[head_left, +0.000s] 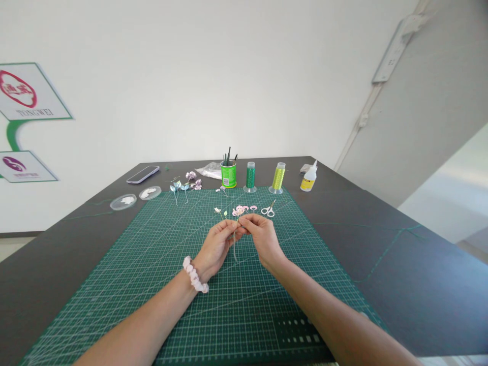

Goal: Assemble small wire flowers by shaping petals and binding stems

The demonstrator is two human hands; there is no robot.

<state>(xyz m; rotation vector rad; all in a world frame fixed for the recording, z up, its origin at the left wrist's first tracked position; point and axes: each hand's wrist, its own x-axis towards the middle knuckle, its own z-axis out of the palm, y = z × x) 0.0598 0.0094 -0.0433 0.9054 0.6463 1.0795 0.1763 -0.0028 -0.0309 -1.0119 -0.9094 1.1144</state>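
Stem (235,247) pinched at fingertips.
Steadied, it seems, between left hand (218,241) and right hand (264,237); scissors (269,208) are placed within reach.

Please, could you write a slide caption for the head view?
Hands meet above a green mat, pale strand hanging from them, scissors and spools beyond.

The flower (240,211), small and pale pink with a cream tint, is held head uppermost over the far half of the mat (152,264), about midway across its width; its lower part is hidden in the grip. Below it hangs a strand (235,246), thin and pale grey, bending slightly; whether its end touches the mat is unclear.
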